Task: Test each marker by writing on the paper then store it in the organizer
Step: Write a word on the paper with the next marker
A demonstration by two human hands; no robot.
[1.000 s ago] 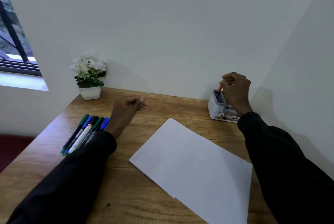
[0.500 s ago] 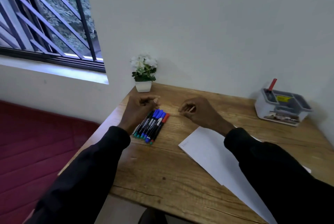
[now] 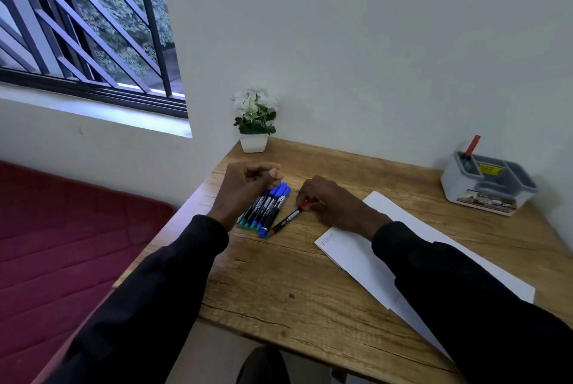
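Several markers [image 3: 266, 209] with blue and green ends lie side by side on the wooden table [image 3: 294, 284]. A red marker [image 3: 286, 222] lies angled away from the row, and my right hand [image 3: 328, 203] pinches its capped end. My left hand [image 3: 245, 188] hovers over the row with its fingers curled and holds nothing. White paper [image 3: 356, 247] with faint writing near its left corner lies under my right arm. The grey and white organizer [image 3: 486, 188] stands at the far right with one red marker [image 3: 472, 146] upright in it.
A small white pot of white flowers [image 3: 255, 123] stands at the table's back left corner against the wall. The table's left edge drops to a red floor mat [image 3: 62, 244]. A barred window [image 3: 83, 27] is at the upper left.
My right hand left the organizer, where the red marker now stands, crossed to the marker row and pulled a red marker away from it. The view swung left.
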